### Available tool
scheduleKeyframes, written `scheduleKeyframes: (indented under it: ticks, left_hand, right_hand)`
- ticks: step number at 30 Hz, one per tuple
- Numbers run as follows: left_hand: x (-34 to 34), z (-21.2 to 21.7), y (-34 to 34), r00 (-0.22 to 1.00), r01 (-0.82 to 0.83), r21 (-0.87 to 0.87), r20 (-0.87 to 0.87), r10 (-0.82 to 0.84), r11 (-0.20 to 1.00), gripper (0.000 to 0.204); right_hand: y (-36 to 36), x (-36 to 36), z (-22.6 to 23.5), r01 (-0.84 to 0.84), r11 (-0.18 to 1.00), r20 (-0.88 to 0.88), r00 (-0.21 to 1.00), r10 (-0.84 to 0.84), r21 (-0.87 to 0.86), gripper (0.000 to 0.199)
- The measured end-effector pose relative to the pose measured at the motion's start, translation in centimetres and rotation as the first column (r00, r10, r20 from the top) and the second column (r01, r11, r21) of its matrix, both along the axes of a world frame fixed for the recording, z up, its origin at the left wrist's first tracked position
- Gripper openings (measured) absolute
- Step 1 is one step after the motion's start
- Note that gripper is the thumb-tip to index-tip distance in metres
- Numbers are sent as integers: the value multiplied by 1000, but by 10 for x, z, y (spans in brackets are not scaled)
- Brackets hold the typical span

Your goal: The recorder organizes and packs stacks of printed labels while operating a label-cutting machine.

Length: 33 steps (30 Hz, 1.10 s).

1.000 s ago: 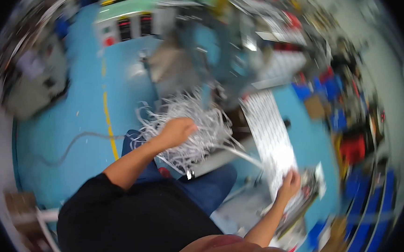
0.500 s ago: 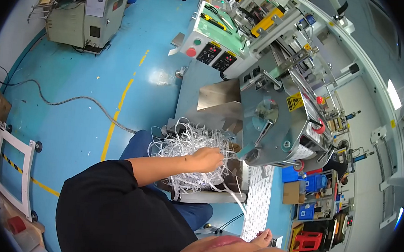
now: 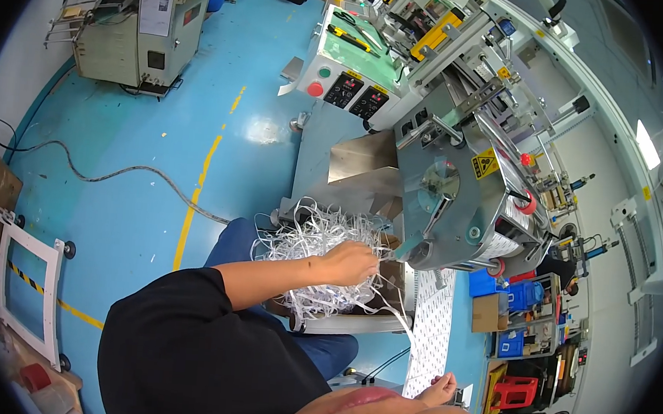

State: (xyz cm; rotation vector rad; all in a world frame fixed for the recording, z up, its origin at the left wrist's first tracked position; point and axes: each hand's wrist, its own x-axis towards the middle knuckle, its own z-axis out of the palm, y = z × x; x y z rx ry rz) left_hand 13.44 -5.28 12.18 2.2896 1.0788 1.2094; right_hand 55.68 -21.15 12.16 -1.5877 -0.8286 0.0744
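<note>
My left hand (image 3: 349, 264) rests on the right side of a tangled heap of white shredded strips (image 3: 310, 244). Its fingers are curled closed around some of the thin strips. From beside it, a strip trails down to the right, along a long white printed sheet (image 3: 430, 322) that hangs from the machine. Low on the right, my right hand (image 3: 439, 388) is closed at the right edge of that sheet, near its lower end. Its fingertips are small in view, and what they pinch is hard to make out.
The grey machine (image 3: 417, 190) with rollers stands beyond my hands. Its control box (image 3: 355, 93) has a red button, with scissors and a yellow cutter on top. A cable (image 3: 119, 169) crosses the blue floor. A white wheeled frame (image 3: 30, 286) stands left; shelves with blue bins (image 3: 521, 297) are right.
The whole view has shifted slightly, so the scene sits a little further right. Both hands stay at nearly the same places on the strips and the sheet.
</note>
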Motion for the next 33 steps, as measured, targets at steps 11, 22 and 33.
scheduleKeyframes:
  ticks: [11, 22, 33]
  left_hand:
    - [-55, -20, 11, 986, -129, -43, 100, 133, 991, 25]
    - [-74, -28, 7, 936, -236, -328, 175, 304, 915, 31]
    - [-75, -20, 6, 939, -163, -351, 232, 254, 922, 32]
  right_hand:
    - [-4, 5, 1, 1, 996, 25, 1000, 1, -90, 16]
    - [1, -6, 3, 1, 999, 27, 1000, 0, -43, 17]
    - [-2, -2, 2, -20, 997, 9, 1000, 21, -69, 15]
